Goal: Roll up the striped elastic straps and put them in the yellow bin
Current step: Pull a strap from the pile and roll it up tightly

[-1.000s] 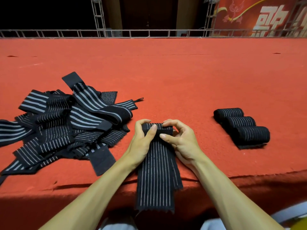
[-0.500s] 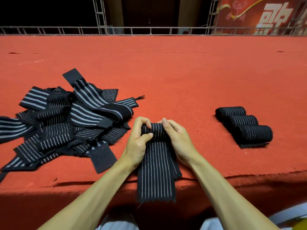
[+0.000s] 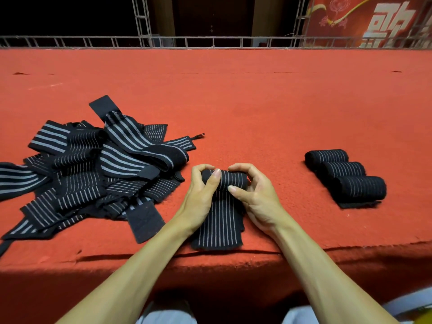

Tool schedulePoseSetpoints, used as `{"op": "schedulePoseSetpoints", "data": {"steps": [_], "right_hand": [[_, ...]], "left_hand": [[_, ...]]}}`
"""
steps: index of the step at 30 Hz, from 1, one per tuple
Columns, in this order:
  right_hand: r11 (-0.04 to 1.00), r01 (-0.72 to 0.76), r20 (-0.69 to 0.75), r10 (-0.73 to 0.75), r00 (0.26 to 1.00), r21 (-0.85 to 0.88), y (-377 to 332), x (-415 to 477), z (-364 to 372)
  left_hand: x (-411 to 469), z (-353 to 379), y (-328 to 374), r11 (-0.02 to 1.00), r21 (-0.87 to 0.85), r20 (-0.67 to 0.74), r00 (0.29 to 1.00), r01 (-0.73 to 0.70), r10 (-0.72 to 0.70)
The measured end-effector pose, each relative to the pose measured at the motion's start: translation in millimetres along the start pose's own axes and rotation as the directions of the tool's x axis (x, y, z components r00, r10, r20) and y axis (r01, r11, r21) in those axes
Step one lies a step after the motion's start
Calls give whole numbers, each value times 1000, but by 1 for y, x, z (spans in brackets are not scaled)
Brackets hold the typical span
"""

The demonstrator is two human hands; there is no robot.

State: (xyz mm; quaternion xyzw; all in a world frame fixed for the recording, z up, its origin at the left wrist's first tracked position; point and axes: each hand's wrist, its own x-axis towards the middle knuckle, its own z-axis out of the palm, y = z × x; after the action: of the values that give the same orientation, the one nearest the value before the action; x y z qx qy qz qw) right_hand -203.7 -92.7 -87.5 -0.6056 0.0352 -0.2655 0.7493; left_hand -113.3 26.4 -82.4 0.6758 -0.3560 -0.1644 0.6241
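Note:
A black strap with thin white stripes (image 3: 218, 226) lies in front of me on the red carpet, its far end wound into a small roll (image 3: 230, 181). My left hand (image 3: 202, 195) grips the roll's left side, thumb on top. My right hand (image 3: 256, 195) grips its right side, fingers curled over it. The strap's flat tail reaches the carpet's front edge. A heap of loose striped straps (image 3: 93, 174) lies to the left. Three finished rolls (image 3: 346, 176) sit side by side at the right. A sliver of yellow (image 3: 424, 320) shows at the bottom right corner; what it is cannot be told.
The red carpeted platform (image 3: 257, 101) stretches far ahead to a metal railing (image 3: 210, 42). Its front edge (image 3: 350, 247) drops off just under my forearms. A red banner (image 3: 374, 19) hangs at the back right.
The roll has grown thicker and the flat tail shorter; its free end, which hung over the front edge, now lies on the carpet. Both hands stay on the roll.

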Motion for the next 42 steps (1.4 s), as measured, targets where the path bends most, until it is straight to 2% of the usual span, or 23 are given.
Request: {"op": "schedulePoseSetpoints", "data": {"steps": [3,6,9,14,17,23,32,37,42], "right_hand": [[1000,0,-3,0,1000,5,-2,0,0],[1000,-18,8,18,1000,-23,-5,-1,1],[997,-54,-16,55,998,53,-5,0,5],[975,-37,-158,2,987,-219,2,5,12],[965,-31,-154,-10,988,-260,1,3,15],[994,-32,-82,23,996,-101,0,2,9],[997,71,-81,-67,994,36,-3,-1,-1],[991,129,-71,-130,989,-22,0,1,-1],[999,50,-102,-50,994,-5,-2,1,0]], "left_hand": [[0,-1,3,1000,3,-4,1000,15,-15],[-2,-3,3,998,-70,7,1000,9,-8],[-6,-5,3,996,-74,17,998,-52,54],[-6,-5,3,989,-92,16,993,-113,115],[-7,-5,5,989,-88,17,992,-122,124],[-4,-7,0,996,-38,10,997,-82,83],[-1,1,-1,999,13,37,999,-31,30],[-3,0,0,999,-28,31,999,-31,31],[-7,-3,-3,992,-3,64,990,-129,128]]}}
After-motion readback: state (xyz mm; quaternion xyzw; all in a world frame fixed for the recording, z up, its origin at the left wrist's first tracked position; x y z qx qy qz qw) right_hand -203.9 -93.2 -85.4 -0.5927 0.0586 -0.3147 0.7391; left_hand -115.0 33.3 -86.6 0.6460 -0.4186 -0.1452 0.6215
